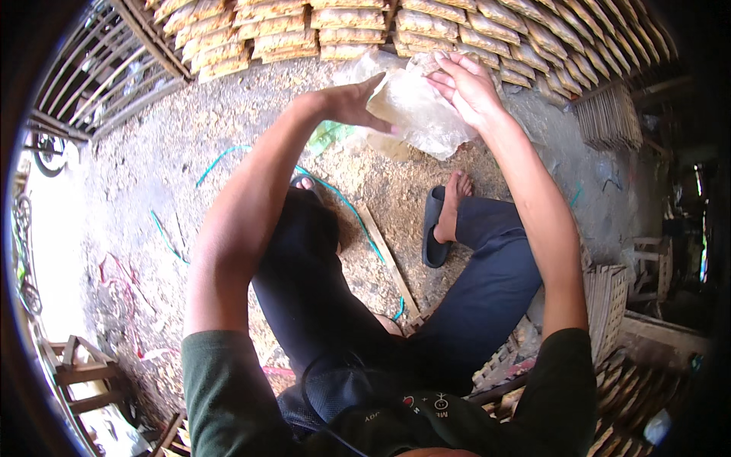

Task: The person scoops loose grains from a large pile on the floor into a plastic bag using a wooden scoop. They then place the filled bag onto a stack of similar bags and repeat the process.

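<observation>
My right hand pinches the upper edge of a clear plastic sheet or bag between thumb and fingers. Crumpled and shiny, the plastic hangs above the littered floor in front of my feet. At its left side is my left hand, thumb and fingers spread apart. I cannot tell whether that hand touches the plastic. A piece of green plastic lies on the floor below my left wrist. More crumpled clear plastic shows behind the left hand, close to the stacked slabs.
Rows of stacked yellowish-brown slabs line the far side. Slatted panels lean at the right. A thin wooden strip and teal cord lie between my legs. Wooden slat fencing stands far left, a wooden stool lower left.
</observation>
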`<move>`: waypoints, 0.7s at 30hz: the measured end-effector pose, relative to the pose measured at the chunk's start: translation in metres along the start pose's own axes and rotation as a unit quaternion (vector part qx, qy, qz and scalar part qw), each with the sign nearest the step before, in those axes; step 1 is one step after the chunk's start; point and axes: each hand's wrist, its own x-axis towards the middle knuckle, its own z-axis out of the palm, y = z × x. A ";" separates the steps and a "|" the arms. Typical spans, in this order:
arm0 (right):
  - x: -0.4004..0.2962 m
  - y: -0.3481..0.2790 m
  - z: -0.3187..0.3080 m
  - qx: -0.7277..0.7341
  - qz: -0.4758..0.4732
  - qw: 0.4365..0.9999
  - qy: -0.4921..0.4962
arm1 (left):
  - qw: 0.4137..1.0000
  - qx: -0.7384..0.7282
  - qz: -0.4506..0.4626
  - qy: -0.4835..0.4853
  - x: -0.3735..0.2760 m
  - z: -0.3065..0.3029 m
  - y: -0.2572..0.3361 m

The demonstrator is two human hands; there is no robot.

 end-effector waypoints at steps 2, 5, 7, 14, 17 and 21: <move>0.001 -0.005 -0.003 0.098 0.054 0.994 0.002 | 0.998 0.004 0.037 0.042 0.010 0.004 0.006; -0.010 -0.009 -0.007 0.225 0.078 0.970 0.037 | 0.994 0.035 0.077 0.072 0.012 0.000 0.028; -0.018 -0.006 -0.015 0.268 0.058 0.960 0.059 | 0.982 0.077 0.127 0.118 0.008 -0.006 0.038; -0.020 -0.015 -0.008 0.213 0.047 0.976 0.030 | 0.948 0.013 0.283 0.147 0.015 -0.015 0.037; -0.016 -0.015 -0.021 0.189 0.039 0.981 0.015 | 0.939 0.034 0.304 0.159 0.023 -0.017 0.033; -0.018 -0.018 -0.025 0.114 0.031 0.993 0.010 | 0.943 0.001 0.297 0.150 0.025 -0.017 0.016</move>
